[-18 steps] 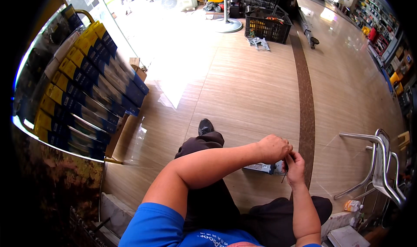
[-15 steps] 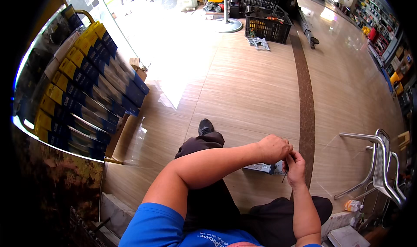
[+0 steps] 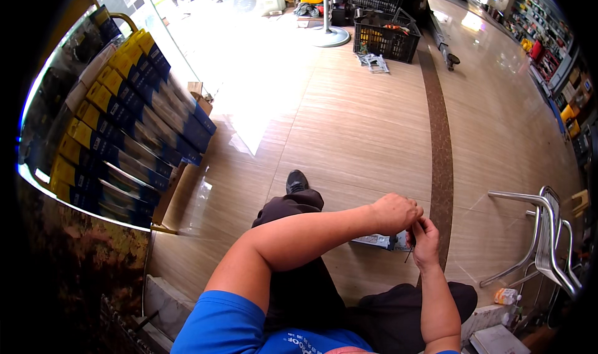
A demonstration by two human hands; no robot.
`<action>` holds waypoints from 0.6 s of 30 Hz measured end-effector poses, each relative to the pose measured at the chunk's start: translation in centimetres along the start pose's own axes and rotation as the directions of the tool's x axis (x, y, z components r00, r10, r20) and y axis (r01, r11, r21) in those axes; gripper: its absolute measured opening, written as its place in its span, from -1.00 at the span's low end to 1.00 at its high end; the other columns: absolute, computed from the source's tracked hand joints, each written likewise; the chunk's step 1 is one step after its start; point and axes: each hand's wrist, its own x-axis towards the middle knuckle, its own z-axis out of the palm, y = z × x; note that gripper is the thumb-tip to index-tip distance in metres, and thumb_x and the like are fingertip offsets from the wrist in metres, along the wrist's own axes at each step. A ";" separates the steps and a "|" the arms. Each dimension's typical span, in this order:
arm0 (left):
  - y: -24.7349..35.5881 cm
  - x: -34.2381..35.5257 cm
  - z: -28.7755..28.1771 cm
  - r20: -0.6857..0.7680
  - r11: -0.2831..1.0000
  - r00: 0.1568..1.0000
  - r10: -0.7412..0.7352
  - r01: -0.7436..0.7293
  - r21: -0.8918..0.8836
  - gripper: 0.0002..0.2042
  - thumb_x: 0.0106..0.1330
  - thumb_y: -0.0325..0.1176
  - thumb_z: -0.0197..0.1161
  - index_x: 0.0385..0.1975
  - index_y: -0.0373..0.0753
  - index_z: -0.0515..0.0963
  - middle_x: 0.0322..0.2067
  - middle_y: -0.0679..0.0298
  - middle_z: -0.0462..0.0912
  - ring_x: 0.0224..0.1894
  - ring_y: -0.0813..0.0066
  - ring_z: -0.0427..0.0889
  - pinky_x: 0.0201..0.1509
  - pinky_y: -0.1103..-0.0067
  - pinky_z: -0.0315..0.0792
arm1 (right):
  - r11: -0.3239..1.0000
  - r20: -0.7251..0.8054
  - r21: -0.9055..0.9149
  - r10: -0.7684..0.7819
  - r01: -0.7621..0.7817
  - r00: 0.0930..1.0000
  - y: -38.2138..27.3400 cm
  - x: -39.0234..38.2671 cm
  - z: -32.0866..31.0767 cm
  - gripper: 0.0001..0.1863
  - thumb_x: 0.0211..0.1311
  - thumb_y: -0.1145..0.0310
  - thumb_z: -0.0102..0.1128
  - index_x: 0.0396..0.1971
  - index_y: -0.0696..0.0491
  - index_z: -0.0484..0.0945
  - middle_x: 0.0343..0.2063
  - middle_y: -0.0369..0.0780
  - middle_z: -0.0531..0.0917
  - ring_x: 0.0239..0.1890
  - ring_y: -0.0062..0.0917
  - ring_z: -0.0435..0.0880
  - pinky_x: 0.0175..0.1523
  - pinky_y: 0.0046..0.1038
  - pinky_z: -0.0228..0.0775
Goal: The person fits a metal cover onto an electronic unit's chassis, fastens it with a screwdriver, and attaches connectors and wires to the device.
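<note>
My left hand (image 3: 397, 213) reaches across in front of me, fingers curled closed, its fingertips meeting those of my right hand. Whatever it pinches is hidden. My right hand (image 3: 426, 242) is closed too, thumb and fingers pressed together just below and to the right of the left. From its palm side a thin dark rod (image 3: 408, 255) sticks out downward; the rest of it is covered by the fingers. Partly behind my hands and left forearm shows a flat blue-and-white box (image 3: 375, 240), low near my legs.
A rack of yellow-and-blue packages (image 3: 124, 117) stands at left. Black crates (image 3: 386, 39) and a round metal stand base (image 3: 330, 37) are at the far end. At right are a metal chair (image 3: 547, 235) and stocked shelves (image 3: 541, 30). My shoe (image 3: 297, 182) rests on the tiled floor.
The view has shifted very slightly. Both hands keep nearly the same place and closed pose, with the thin dark rod still protruding from the right one.
</note>
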 end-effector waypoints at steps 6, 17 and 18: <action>0.0 -0.4 0.0 -0.007 1.000 1.000 -0.009 0.009 -0.006 -0.85 0.26 -0.37 0.10 -0.29 -0.30 0.51 -0.30 0.05 0.65 -0.19 0.10 0.68 -0.10 0.33 0.54 | 1.000 0.021 0.003 -0.005 0.005 1.000 0.1 0.0 0.4 -0.85 0.43 0.31 0.13 -0.24 0.09 0.53 -0.50 -0.36 0.57 -0.61 -0.75 0.47 -0.57 -0.67 0.28; 0.0 -0.1 0.0 0.002 1.000 1.000 0.004 -0.004 -0.006 -0.85 0.27 -0.36 0.09 -0.30 -0.30 0.51 -0.30 0.04 0.66 -0.18 0.10 0.68 -0.09 0.33 0.53 | 1.000 0.026 -0.009 -0.021 0.021 0.999 -0.1 0.0 0.2 -0.86 0.44 0.33 0.12 -0.26 0.09 0.53 -0.50 -0.35 0.57 -0.60 -0.76 0.47 -0.58 -0.67 0.28; 0.0 -0.1 0.0 0.001 1.000 1.000 0.006 -0.006 -0.007 -0.85 0.27 -0.36 0.09 -0.30 -0.30 0.51 -0.30 0.04 0.66 -0.18 0.11 0.68 -0.09 0.34 0.54 | 1.000 0.026 -0.009 -0.021 0.021 0.999 -0.1 0.0 0.2 -0.86 0.44 0.33 0.12 -0.26 0.09 0.53 -0.50 -0.35 0.57 -0.60 -0.76 0.47 -0.58 -0.67 0.28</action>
